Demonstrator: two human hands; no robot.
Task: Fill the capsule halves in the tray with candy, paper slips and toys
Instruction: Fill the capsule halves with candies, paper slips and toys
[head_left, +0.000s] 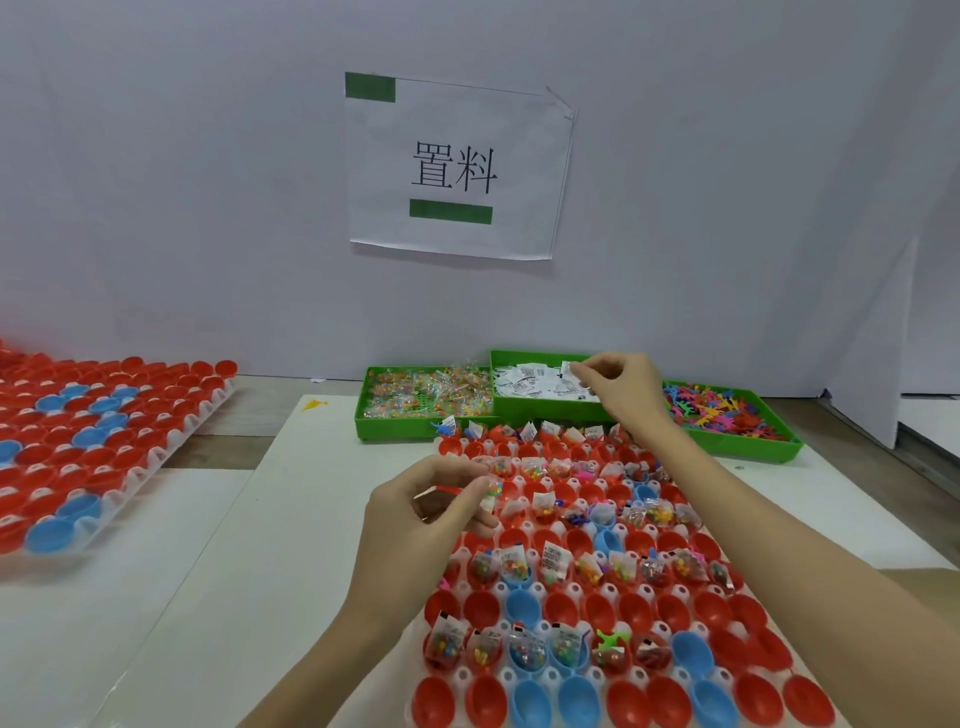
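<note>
We see the left hand (441, 501) pinched closed on a candy packet (492, 492) above the capsule tray (566, 590). The right hand (621, 387) pinches a paper slip (571, 370) over the middle green bin (545, 408).

Three bins (426, 431) stand side by side behind the capsule tray (613, 587). A second tray (171, 447) lies well apart on the left.

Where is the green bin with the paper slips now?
In the head view, the paper-slip bin sits far right of centre, between the candy bin and toy bin, under the right hand.
</note>
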